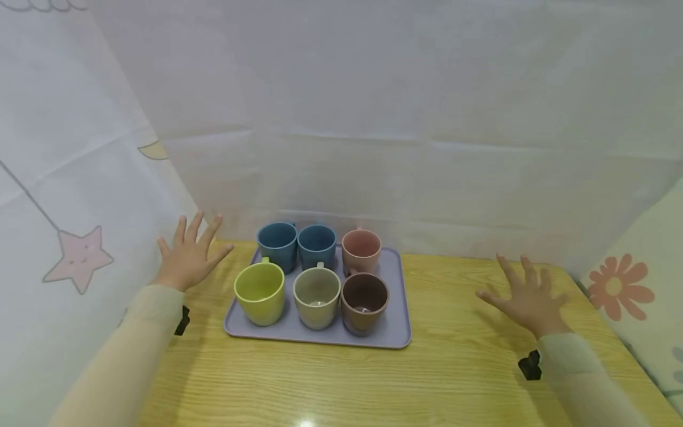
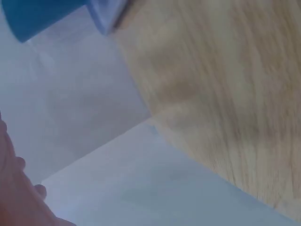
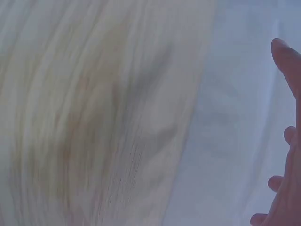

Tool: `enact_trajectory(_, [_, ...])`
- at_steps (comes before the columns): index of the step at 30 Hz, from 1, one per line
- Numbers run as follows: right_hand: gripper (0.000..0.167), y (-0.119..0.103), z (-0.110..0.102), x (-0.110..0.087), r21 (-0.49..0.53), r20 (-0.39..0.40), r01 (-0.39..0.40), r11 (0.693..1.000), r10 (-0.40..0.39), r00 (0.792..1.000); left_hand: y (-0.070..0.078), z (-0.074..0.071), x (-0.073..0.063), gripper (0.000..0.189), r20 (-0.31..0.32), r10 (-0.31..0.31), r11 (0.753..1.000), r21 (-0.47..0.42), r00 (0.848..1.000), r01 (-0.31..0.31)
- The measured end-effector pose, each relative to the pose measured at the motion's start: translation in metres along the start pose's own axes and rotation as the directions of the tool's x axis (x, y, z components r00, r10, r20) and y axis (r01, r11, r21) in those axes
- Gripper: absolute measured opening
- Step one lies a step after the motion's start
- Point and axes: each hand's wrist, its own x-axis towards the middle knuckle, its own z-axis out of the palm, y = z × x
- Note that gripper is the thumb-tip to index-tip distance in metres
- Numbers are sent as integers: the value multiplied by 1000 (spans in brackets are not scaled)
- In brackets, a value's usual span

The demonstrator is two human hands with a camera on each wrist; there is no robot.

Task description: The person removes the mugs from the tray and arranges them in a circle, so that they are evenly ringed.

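My left hand [image 1: 187,258] is spread above the table, left of a lilac tray [image 1: 397,308], and holds nothing. Well to the right of the tray, my right hand [image 1: 530,299] hovers with its fingers apart, also holding nothing. On the tray stand several upright mugs in two rows. A dark blue mug [image 1: 278,252], a second blue mug [image 1: 318,252] and a pink mug [image 1: 361,252] form the back row. In front are a yellow-green mug [image 1: 261,299], a grey-beige mug [image 1: 317,305] and a brown mug [image 1: 363,311]. Part of a blue mug [image 2: 42,16] shows in the left wrist view.
The tray lies on a light wood-grain table [image 1: 453,373]. A white cloth [image 1: 427,118] hangs behind the table's far edge. Side cloths carry a pink star [image 1: 80,258] on the left and a red flower [image 1: 629,296] on the right.
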Motion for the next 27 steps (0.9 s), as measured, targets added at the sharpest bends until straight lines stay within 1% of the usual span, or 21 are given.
enact_trajectory(2, [102, -7, 3, -2, 28, -42, 36, 999, -34, 999, 0, -2, -2, 80, -73, 21, 996, -81, 997, -27])
enact_trajectory(4, [98, -17, 7, -5, 91, -80, 77, 993, -70, 994, 0, -3, -6, 78, -147, 18, 980, -196, 989, -47])
enact_trajectory(6, [94, -30, 11, -9, 179, -97, 108, 978, -92, 991, 0, -3, -13, 76, -207, -12, 945, -323, 978, -57])
enact_trajectory(7, [92, -38, 12, -11, 237, -99, 115, 965, -94, 991, 0, -2, -17, 76, -219, -42, 916, -398, 975, -50])
enact_trajectory(9, [88, -54, 18, -16, 364, -106, 125, 923, -92, 990, 1, -1, -28, 75, -185, -135, 828, -561, 973, 8])
enact_trajectory(10, [85, -62, 20, -18, 428, -104, 126, 895, -90, 991, 3, 1, -33, 74, -153, -184, 770, -637, 971, 46])
enact_trajectory(11, [82, -71, 23, -21, 491, -103, 126, 862, -87, 991, 4, 3, -38, 74, -109, -229, 698, -710, 967, 86])
enact_trajectory(13, [75, -87, 29, -25, 616, -100, 134, 776, -91, 991, 7, 9, -47, 74, -8, -303, 540, -825, 953, 165])
enact_trajectory(14, [72, -94, 32, -26, 670, -99, 142, 729, -101, 990, 8, 11, -51, 75, 38, -326, 475, -857, 945, 199])
enact_trajectory(15, [69, -101, 34, -27, 718, -95, 148, 681, -114, 989, 10, 15, -55, 75, 79, -332, 427, -876, 940, 224])
enact_trajectory(16, [67, -109, 37, -27, 759, -99, 163, 631, -135, 986, 11, 18, -58, 75, 116, -325, 386, -890, 938, 244])
enact_trajectory(17, [65, -115, 40, -28, 793, -101, 174, 584, -154, 983, 12, 22, -61, 75, 152, -309, 366, -892, 939, 265])
enact_trajectory(18, [64, -121, 43, -28, 818, -105, 186, 544, -177, 979, 14, 26, -64, 75, 182, -291, 359, -889, 939, 284])
enact_trajectory(19, [63, -127, 46, -27, 833, -116, 207, 514, -203, 972, 15, 30, -67, 74, 209, -263, 347, -890, 942, 294])
enact_trajectory(21, [64, -137, 52, -26, 872, -127, 233, 431, -261, 957, 16, 36, -72, 73, 262, -190, 335, -889, 946, 313])
enact_trajectory(22, [65, -142, 55, -26, 882, -132, 246, 401, -291, 948, 16, 39, -74, 72, 281, -160, 329, -889, 946, 319])
enact_trajectory(23, [68, -146, 58, -25, 891, -126, 248, 382, -317, 940, 16, 42, -76, 71, 299, -139, 320, -889, 944, 328])
enact_trajectory(24, [70, -150, 60, -24, 896, -121, 251, 365, -345, 931, 16, 44, -77, 70, 314, -121, 301, -892, 942, 336])
enact_trajectory(25, [73, -153, 63, -24, 900, -115, 256, 352, -375, 920, 16, 46, -79, 70, 332, -108, 291, -891, 937, 349])
enact_trajectory(26, [77, -156, 65, -24, 906, -101, 250, 342, -398, 912, 15, 48, -80, 71, 348, -101, 295, -884, 932, 362])
enact_trajectory(27, [80, -159, 67, -23, 905, -92, 250, 343, -417, 904, 14, 50, -81, 72, 360, -97, 293, -881, 928, 373])
